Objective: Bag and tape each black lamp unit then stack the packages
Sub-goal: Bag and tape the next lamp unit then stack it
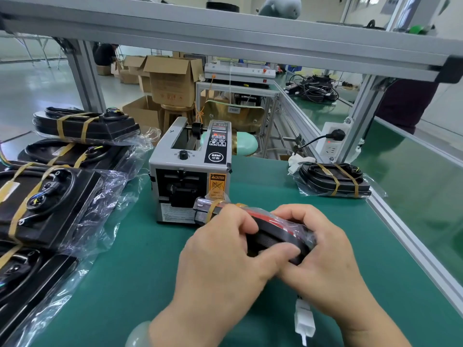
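Observation:
A black lamp unit (273, 232) in a clear plastic bag is held on edge just in front of the tape dispenser (190, 169). One strip of tan tape wraps its far end. My left hand (225, 251) grips its near left side with curled fingers. My right hand (323, 249) holds the right side, fingers curled over the top edge. A stack of bagged, taped lamp units (50, 196) lies at the left. One more taped package (334, 180) sits at the right by the table rail.
A white plug (304, 319) on a cable hangs below my hands. A power strip (330, 141) is fixed to the frame post at the right. An aluminium frame beam (225, 38) crosses overhead. Cardboard boxes (172, 78) stand beyond the green table (140, 259).

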`<state>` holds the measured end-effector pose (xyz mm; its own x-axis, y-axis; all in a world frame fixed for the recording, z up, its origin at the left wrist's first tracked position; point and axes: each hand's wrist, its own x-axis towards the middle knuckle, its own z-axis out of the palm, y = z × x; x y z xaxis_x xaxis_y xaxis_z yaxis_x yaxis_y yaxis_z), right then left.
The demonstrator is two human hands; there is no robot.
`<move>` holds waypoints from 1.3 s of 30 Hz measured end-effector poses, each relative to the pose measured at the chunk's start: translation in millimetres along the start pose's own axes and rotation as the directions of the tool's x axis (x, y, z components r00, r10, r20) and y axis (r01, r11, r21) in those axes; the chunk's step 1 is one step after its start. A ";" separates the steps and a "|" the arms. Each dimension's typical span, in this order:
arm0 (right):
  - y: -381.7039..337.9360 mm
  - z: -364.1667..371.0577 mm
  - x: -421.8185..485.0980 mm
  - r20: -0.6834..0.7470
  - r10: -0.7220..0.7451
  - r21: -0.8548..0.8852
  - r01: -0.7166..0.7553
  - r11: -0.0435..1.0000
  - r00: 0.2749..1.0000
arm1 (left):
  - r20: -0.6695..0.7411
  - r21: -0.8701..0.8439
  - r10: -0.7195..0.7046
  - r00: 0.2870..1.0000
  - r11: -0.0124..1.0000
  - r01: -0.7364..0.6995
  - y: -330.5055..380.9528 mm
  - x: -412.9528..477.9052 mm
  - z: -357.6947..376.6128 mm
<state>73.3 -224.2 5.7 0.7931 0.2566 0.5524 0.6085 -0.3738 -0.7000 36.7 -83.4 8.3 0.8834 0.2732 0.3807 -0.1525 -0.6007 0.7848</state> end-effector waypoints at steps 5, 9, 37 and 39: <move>1.1 -5.6 0.5 0.002 0.006 0.011 -0.006 1.000 1.000 | 0.110 -0.009 0.403 0.908 0.914 -0.405 -15.8 10.5 -21.8; -1.2 -3.3 -1.3 0.015 -0.053 -0.034 0.053 0.998 0.999 | 0.381 0.118 0.392 0.837 0.878 -0.465 -24.7 20.7 -22.1; 5.8 -14.5 1.3 0.141 -0.041 0.021 0.039 0.999 0.989 | 0.425 -0.432 0.043 0.904 0.888 0.161 -65.3 37.9 -19.6; 8.2 -11.9 2.2 0.132 0.008 0.091 -0.020 0.996 0.991 | 0.457 -0.428 0.035 0.889 0.885 0.185 -63.4 39.4 -19.2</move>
<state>79.7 -237.2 6.6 0.7943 0.3695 0.4823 0.5926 -0.2960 -0.7492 72.7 -20.1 -17.1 0.9823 -0.1221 0.1422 -0.1608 -0.1591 0.9741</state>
